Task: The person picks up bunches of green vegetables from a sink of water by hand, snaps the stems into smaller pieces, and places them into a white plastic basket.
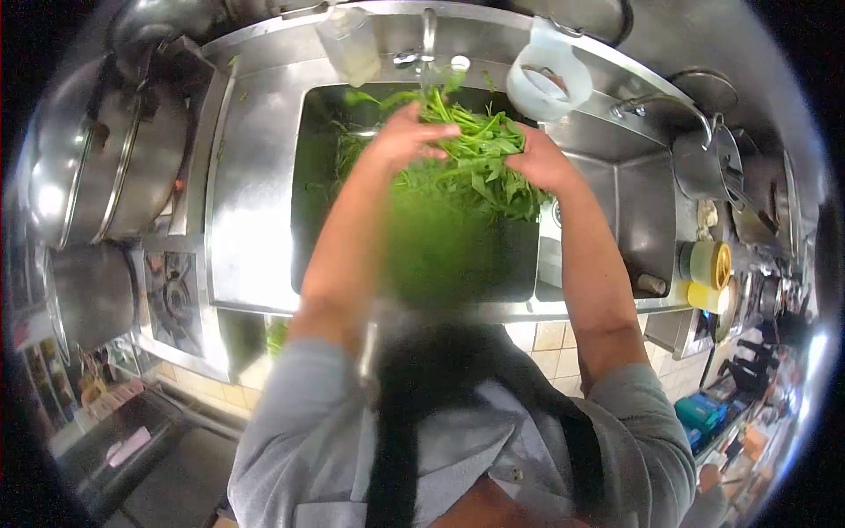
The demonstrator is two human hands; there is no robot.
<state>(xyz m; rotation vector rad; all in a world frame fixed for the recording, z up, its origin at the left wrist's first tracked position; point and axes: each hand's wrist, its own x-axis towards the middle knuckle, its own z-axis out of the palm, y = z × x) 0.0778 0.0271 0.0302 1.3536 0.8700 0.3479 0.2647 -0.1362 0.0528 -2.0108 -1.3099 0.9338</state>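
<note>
A big bunch of leafy greens (480,145) with long pale stems is raised over the dark sink basin (308,220), right under the faucet (429,35). At the bunch's left side is my left hand (407,139), its thumb and fingers spread apart against the stems. My right hand (539,161) grips the right side, thumb on the near leaves and fingers partly hidden behind them. More greens fill the basin below, and its middle is blurred green.
A white plastic container (550,84) stands behind the right basin (647,211), and a clear pitcher (349,48) at the back left. Large metal pots (66,189) line the left side. Jars with yellow lids (722,264) sit at the right.
</note>
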